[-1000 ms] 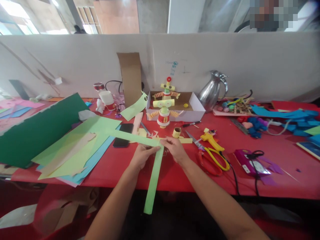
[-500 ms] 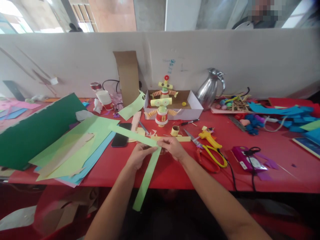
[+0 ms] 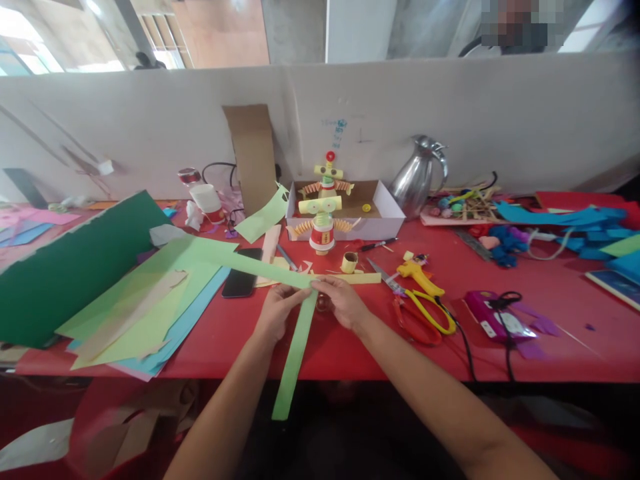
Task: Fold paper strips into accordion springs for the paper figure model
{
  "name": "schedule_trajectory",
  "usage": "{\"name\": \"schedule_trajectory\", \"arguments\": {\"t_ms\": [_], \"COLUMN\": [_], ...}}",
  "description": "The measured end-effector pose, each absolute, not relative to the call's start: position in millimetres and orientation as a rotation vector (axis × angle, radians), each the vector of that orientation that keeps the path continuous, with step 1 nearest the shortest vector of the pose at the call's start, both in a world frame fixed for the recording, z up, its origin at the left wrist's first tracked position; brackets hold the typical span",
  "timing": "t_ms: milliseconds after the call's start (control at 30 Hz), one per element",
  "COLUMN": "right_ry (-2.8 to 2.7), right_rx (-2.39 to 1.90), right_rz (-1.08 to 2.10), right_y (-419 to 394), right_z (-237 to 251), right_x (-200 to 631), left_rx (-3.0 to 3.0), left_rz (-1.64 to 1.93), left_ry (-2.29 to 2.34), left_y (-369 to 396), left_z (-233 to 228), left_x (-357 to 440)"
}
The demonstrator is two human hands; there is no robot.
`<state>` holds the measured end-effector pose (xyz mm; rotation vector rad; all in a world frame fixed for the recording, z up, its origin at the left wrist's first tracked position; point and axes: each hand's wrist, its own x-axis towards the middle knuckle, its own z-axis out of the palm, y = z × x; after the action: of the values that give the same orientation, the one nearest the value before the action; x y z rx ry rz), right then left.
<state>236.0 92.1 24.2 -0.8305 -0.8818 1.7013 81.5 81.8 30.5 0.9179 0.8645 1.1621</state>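
Note:
My left hand (image 3: 277, 312) and my right hand (image 3: 341, 301) pinch two long light green paper strips where they cross, just above the red table (image 3: 350, 347). One green strip (image 3: 295, 357) hangs down over the table's near edge. The other green strip (image 3: 250, 264) runs up and left over the paper sheets. A small paper roll (image 3: 349, 262) and a paper-and-cup figure (image 3: 322, 223) stand just beyond my hands.
Green, blue and tan paper sheets (image 3: 145, 300) lie at left beside a black phone (image 3: 241, 281). Scissors (image 3: 425, 317), a yellow glue gun (image 3: 417, 275), a white box (image 3: 387, 217), a steel jug (image 3: 417, 177) and a purple tool (image 3: 493, 313) are at right. A white partition stands behind.
The hanging strip swung left and back a little. The other strip's far end has moved up and left over the sheets. Both hands stay pinched at the crossing.

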Motion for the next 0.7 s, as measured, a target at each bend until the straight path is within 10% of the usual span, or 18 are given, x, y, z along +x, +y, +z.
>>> {"name": "schedule_trajectory", "arguments": {"t_ms": [700], "right_ry": [-1.143], "right_rx": [-0.905], "right_rz": [1.46], "right_y": [93], "right_z": [30], "right_x": [238], "left_rx": [0.775], "left_rz": [1.127], "left_ry": [0.721], "left_y": [92], "left_z": [25], "left_x": [89]}}
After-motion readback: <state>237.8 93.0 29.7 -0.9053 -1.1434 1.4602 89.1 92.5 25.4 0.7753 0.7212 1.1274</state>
